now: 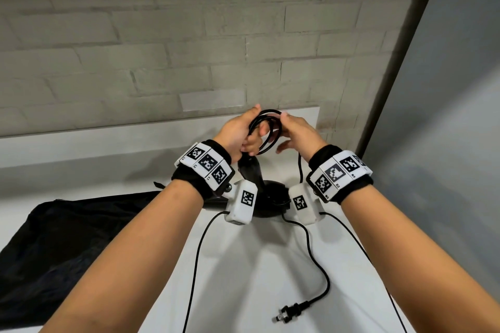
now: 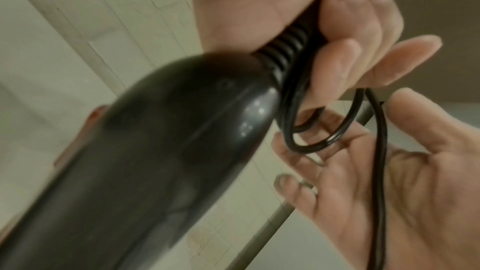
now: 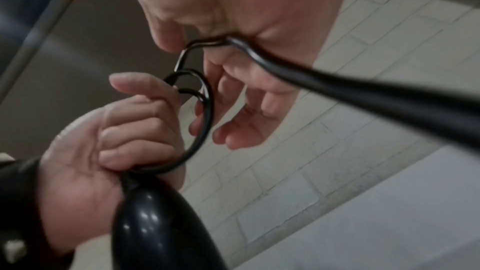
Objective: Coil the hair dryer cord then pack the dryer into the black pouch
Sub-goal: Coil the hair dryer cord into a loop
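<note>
Both hands are raised over the white table [image 1: 243,286]. My left hand [image 1: 251,140] grips the top of the black hair dryer's handle [image 1: 250,170] together with a few loops of its black cord [image 1: 266,127]. The dryer [image 2: 155,161] hangs from that grip, its head low between my wrists. My right hand [image 1: 284,130] pinches the cord at the top of the loops with thumb and forefinger, the other fingers [image 2: 293,151] loosely spread. Slack cord [image 3: 363,89] trails down to the plug [image 1: 290,311] lying on the table. The black pouch [image 1: 67,246] lies flat at the left.
A pale brick wall [image 1: 162,48] rises just behind the table, and a grey partition [image 1: 446,89] closes off the right side. Thin black cables [image 1: 196,265] from the wrist cameras cross the table near the plug.
</note>
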### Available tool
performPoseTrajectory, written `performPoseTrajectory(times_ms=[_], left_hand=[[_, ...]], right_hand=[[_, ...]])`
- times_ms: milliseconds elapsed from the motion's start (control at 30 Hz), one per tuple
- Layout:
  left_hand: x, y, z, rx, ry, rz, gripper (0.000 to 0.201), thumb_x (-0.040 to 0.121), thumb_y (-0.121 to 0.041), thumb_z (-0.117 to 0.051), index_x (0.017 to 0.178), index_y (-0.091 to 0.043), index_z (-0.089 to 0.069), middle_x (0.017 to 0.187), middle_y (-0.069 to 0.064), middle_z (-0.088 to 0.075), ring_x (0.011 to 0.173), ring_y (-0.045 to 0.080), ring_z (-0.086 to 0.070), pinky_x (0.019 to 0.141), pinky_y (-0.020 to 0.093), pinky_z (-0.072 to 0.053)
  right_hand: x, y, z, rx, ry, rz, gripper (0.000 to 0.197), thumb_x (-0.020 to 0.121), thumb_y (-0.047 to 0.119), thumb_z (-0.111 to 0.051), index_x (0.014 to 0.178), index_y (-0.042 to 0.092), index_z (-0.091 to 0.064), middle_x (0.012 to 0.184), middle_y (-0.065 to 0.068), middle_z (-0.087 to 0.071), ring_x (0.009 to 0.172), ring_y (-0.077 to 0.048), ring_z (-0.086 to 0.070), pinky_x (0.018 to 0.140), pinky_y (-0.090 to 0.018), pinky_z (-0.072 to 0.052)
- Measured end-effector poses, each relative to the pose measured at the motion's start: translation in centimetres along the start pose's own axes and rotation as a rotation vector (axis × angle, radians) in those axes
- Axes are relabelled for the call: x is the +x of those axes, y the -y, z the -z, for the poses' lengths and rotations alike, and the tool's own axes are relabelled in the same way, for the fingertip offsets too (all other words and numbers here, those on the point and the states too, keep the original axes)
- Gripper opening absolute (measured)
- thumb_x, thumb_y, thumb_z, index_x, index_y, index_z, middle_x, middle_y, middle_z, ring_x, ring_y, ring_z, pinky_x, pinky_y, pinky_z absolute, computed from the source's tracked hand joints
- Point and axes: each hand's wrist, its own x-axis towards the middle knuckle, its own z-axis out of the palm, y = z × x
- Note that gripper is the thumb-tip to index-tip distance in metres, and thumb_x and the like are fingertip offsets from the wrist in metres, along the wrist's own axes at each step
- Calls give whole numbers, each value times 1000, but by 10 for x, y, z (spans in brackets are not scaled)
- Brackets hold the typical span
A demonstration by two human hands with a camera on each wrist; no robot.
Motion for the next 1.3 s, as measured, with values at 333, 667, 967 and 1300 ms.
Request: performPoseTrajectory(times_ms=[333,667,967,1300], left_hand=[[5,-1,13,-84,40,8,45,98,-25,-19,66,-7,-47,27,-8,-27,23,6,-23,38,16,-31],[7,-11,5,76,83,26,57,99,-42,-20,60,-9,-45,30,-9,-27,27,6,-25,54,28,-38],[4,-15,4,94,84,25,53,99,-41,-25,60,-11,-42,31,-12,-22,28,5,-19,41,20,-31],[1,-8,6,-186,62,4,43,100,-34,-24,63,-15,-35,29,-12,-21,28,6,-6,32,17,-17]], right_hand=[[9,-1,-1,29,-44,49,35,98,17,-31,68,16,-49,41,11,-40,45,-3,-48,53,-20,-44],[14,5,-1,-168,-182,172,33,94,10,-41,65,23,-50,56,-1,-43,40,1,-40,44,-11,-33],[13,10,-5,-370,-253,249,25,92,14,-45,71,12,-56,55,3,-48,49,-4,-41,55,-21,-37],[0,-21,-1,-275,-204,107,31,95,9,-34,80,24,-57,70,-2,-59,40,-1,-45,41,-8,-35]])
